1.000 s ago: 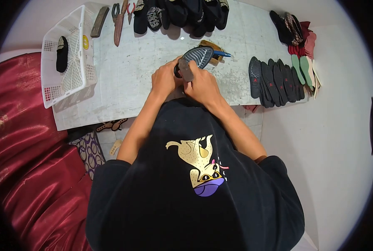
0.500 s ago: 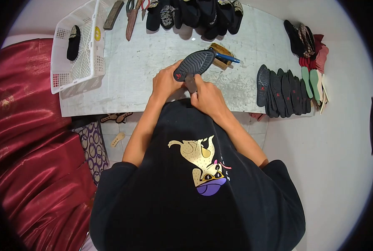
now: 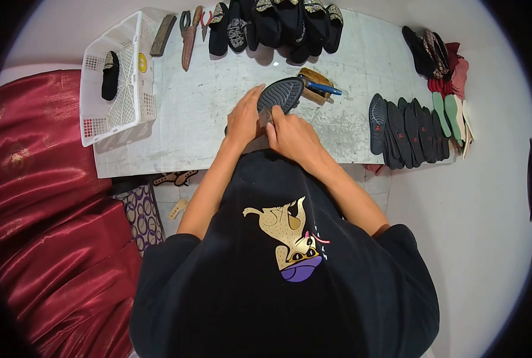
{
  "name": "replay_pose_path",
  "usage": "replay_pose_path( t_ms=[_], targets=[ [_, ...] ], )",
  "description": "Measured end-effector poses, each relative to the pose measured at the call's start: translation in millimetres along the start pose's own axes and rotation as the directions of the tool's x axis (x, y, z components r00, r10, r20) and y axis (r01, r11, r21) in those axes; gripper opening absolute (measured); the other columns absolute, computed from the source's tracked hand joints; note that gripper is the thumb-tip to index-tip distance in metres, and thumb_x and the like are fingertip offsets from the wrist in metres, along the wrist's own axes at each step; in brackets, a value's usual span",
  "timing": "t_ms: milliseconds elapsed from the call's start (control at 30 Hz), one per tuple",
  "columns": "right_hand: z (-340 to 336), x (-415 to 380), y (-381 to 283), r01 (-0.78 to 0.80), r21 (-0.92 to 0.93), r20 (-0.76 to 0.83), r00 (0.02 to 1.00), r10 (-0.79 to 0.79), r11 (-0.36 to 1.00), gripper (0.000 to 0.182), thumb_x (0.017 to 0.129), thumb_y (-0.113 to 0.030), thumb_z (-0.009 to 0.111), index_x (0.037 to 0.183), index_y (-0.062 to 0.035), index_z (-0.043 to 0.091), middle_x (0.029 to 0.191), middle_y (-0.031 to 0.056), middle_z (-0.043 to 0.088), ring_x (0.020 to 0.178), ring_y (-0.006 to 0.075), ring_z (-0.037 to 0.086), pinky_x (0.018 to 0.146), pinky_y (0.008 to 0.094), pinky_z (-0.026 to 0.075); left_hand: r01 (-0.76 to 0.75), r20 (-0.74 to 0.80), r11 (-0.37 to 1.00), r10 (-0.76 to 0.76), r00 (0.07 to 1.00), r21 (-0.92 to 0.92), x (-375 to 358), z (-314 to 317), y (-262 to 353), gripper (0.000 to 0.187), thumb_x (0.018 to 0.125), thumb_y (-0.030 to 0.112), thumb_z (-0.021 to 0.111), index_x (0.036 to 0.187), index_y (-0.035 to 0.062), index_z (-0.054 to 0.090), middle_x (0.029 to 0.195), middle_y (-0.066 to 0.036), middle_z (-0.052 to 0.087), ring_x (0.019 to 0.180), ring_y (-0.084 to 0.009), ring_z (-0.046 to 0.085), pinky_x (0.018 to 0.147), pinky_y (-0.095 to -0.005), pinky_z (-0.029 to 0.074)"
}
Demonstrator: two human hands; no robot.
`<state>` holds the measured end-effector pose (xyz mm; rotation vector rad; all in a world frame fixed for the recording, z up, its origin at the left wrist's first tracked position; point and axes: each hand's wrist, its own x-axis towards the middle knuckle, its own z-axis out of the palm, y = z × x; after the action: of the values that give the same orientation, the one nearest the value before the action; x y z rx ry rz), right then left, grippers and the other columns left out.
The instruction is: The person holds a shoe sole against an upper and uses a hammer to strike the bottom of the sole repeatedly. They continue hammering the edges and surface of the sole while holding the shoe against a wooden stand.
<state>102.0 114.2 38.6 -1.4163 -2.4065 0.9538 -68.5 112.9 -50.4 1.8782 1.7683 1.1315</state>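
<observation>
A black ridged shoe sole (image 3: pixel 282 94) is tilted above the table with its tread facing up. My left hand (image 3: pixel 245 119) is wrapped over its near part and closed on it. A dark end of it peeks out left of that hand. My right hand (image 3: pixel 293 132) is closed around a small flat grey-brown tool (image 3: pixel 265 116), whose blade-like end lies close to the sole's lower edge, between both hands. Just beyond the sole, a blue pen-like tool (image 3: pixel 324 88) rests across a worn wooden block (image 3: pixel 314 77).
Several black slippers (image 3: pixel 269 30) line the back edge. Black soles (image 3: pixel 391 128) stand in a row at right, beside green and pale pieces (image 3: pixel 454 113). A white basket (image 3: pixel 139 113) holding one slipper (image 3: pixel 110 74) stands left. Scissors (image 3: pixel 185 24) and red-handled pliers (image 3: pixel 206 24) lie at the back.
The sole has turned and shifted in my left hand, which now covers more of it, hiding its red mark. My right hand has moved slightly left with the flat tool. The view has shifted a little.
</observation>
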Motion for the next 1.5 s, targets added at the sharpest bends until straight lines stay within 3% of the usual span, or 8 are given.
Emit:
replay_pose_path(
  t_ms=[67,233,433,567,667,1200,1400,1500],
  targets=[
    [-1.3,1.3,-0.8,-0.007,0.005,0.008,1.0,0.007,1.0,0.03,0.099,-0.022,0.065,0.112,0.0025,0.054,0.078,0.0324,0.069,0.074,0.0552,0.069,0.068,0.0628,0.057,0.313,0.27,0.946,-0.324,0.907,0.085,6.6,-8.1,19.5,0.053,0.086,0.025,0.076,0.137,0.0116,0.068,0.111,-0.023,0.078,0.106,-0.0458,0.074,0.09,-0.0505,0.058],
    [2.8,9.5,3.5,0.058,0.098,-0.143,0.989,-0.044,0.993,0.029,0.097,-0.02,0.066,0.111,0.0015,0.053,0.079,0.0321,0.069,0.074,0.0567,0.067,0.067,0.0634,0.056,0.344,0.254,0.936,-0.35,0.901,0.07,2.3,-4.6,15.8,0.049,0.088,0.029,0.075,0.134,0.0125,0.071,0.103,-0.023,0.079,0.101,-0.047,0.075,0.087,-0.0547,0.058],
    [6.6,21.1,6.9,0.043,0.078,-0.163,0.986,-0.03,0.996,0.027,0.091,-0.011,0.063,0.112,0.0011,0.052,0.077,0.0317,0.068,0.073,0.0559,0.067,0.066,0.0639,0.055,0.317,0.241,0.947,-0.32,0.916,0.051,0.0,-1.3,14.0,0.045,0.086,0.023,0.076,0.13,0.0125,0.071,0.103,-0.024,0.078,0.099,-0.047,0.074,0.084,-0.0538,0.058],
    [4.7,24.6,11.9,-0.003,0.046,-0.101,0.995,0.008,0.999,0.026,0.09,-0.009,0.062,0.112,0.0009,0.052,0.077,0.0315,0.068,0.073,0.0555,0.067,0.066,0.0639,0.055,0.316,0.285,0.945,-0.325,0.902,0.078,0.7,-5.8,13.1,0.048,0.083,0.019,0.077,0.131,0.0122,0.069,0.102,-0.024,0.078,0.098,-0.0474,0.074,0.083,-0.055,0.058],
    [3.1,20.5,10.5,0.056,0.038,-0.132,0.99,-0.05,0.998,0.029,0.095,-0.019,0.066,0.11,0.0012,0.054,0.078,0.029,0.071,0.072,0.0541,0.07,0.065,0.0628,0.058,0.327,0.329,0.933,-0.359,0.874,0.149,4.2,-7.7,16.2,0.053,0.082,0.022,0.078,0.133,0.0101,0.067,0.1,-0.025,0.077,0.098,-0.0479,0.074,0.083,-0.056,0.057],
    [-4.1,-11.7,13.9,-0.048,0.115,-0.046,0.998,0.053,0.992,0.029,0.086,-0.011,0.068,0.109,0.0004,0.053,0.079,0.0293,0.071,0.075,0.0532,0.07,0.067,0.062,0.056,0.391,0.359,0.901,-0.433,0.827,0.188,9.1,-0.4,16.9,0.07,0.068,0.037,0.091,0.125,0.0052,0.065,0.098,-0.024,0.078,0.098,-0.0461,0.076,0.084,-0.0546,0.058],
    [-2.0,-14.5,17.3,-0.048,0.148,-0.083,0.995,0.061,0.988,0.026,0.087,-0.011,0.068,0.107,-0.0002,0.054,0.078,0.0293,0.071,0.074,0.0528,0.07,0.066,0.0612,0.056,0.373,0.341,0.914,-0.405,0.848,0.157,9.2,0.5,17.7,0.072,0.069,0.041,0.09,0.129,0.0101,0.065,0.098,-0.023,0.078,0.098,-0.0457,0.076,0.085,-0.0542,0.059],
    [3.0,-15.3,18.5,-0.05,0.18,-0.092,0.993,0.067,0.982,0.026,0.088,-0.01,0.068,0.107,-0.0001,0.054,0.077,0.0304,0.07,0.074,0.0532,0.07,0.066,0.0615,0.056,0.346,0.312,0.931,-0.364,0.878,0.113,5.7,-2.7,16.6,0.084,0.07,0.042,0.089,0.144,0.0148,0.061,0.099,-0.023,0.078,0.098,-0.0452,0.076,0.084,-0.0542,0.059]
  ],
)
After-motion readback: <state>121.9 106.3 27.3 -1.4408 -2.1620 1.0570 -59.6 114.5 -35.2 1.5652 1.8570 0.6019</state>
